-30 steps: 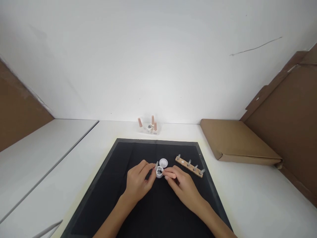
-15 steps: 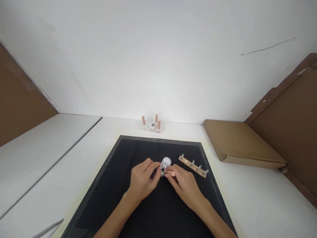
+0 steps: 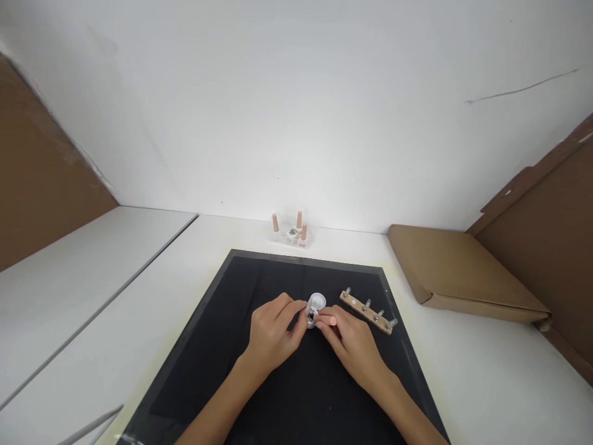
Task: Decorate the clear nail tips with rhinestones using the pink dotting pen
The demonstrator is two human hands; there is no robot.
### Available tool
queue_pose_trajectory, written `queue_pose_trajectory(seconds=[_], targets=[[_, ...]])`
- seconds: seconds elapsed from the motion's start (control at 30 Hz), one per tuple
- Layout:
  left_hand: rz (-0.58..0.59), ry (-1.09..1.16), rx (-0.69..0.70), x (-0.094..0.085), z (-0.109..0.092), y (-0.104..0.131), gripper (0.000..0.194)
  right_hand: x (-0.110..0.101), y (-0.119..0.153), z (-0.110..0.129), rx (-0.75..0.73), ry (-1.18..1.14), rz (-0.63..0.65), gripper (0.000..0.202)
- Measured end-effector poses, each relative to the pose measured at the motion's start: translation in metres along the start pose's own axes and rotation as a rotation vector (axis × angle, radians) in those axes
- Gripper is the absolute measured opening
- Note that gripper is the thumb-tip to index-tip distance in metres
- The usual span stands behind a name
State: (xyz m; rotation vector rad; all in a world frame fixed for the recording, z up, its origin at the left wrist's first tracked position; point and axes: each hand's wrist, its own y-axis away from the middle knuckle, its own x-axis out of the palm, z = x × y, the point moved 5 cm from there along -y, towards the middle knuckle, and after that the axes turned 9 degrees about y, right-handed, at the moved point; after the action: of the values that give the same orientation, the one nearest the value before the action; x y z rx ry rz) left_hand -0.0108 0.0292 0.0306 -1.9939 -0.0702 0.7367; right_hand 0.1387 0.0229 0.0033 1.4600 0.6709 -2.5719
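My left hand (image 3: 278,329) is closed in a pinch, its fingertips on a small clear piece (image 3: 308,305) that resembles the nail tips on the strip. My right hand (image 3: 351,343) pinches a peach-capped nail polish brush (image 3: 330,319), its far end meeting the small items between my fingertips. Right behind the fingertips is a small white round lid-like dish (image 3: 317,301), tilted; a dark-centred white part sits just under it, partly hidden by my fingers. To the right, a wooden strip (image 3: 369,313) carries several clear nail tips on small metal posts.
A black mat (image 3: 296,395) covers the middle of the white table (image 3: 162,278). By the wall, a clear tray (image 3: 290,241) holds peach-capped bottles (image 3: 299,220). At the right lies a flat cardboard box (image 3: 463,266); brown cardboard panels (image 3: 46,167) stand at both sides.
The whole view has shifted slightly, so things appear a little further right. My hands keep their pinches, and the brush has turned slightly, its cap pointing more to the right.
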Motion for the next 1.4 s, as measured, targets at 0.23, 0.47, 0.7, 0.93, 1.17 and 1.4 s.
queue_pose_trajectory(seconds=[0.23, 0.47, 0.7, 0.93, 1.17, 1.4], targets=[[0.006, -0.002, 0.007, 0.000, -0.001, -0.001, 0.006, -0.001, 0.001, -0.005, 0.026, -0.062, -0.028, 0.017], [0.009, -0.021, 0.000, 0.001, 0.000, -0.002, 0.007, -0.002, 0.001, -0.006, 0.048, -0.094, -0.016, 0.016], [0.011, -0.013, 0.000, 0.002, -0.001, -0.001, 0.007, -0.002, 0.001, -0.010, 0.078, -0.159, -0.025, 0.017], [0.010, -0.022, -0.001, 0.001, -0.003, -0.003, 0.007, -0.005, 0.001, -0.012, 0.097, -0.159, -0.036, 0.016], [0.008, -0.017, 0.008, 0.002, -0.003, -0.004, 0.007, -0.005, 0.001, -0.012, 0.094, -0.189, -0.033, 0.017], [0.019, -0.018, 0.000, 0.003, -0.003, -0.003, 0.007, -0.008, 0.001, -0.013, 0.092, -0.196, -0.057, 0.017]])
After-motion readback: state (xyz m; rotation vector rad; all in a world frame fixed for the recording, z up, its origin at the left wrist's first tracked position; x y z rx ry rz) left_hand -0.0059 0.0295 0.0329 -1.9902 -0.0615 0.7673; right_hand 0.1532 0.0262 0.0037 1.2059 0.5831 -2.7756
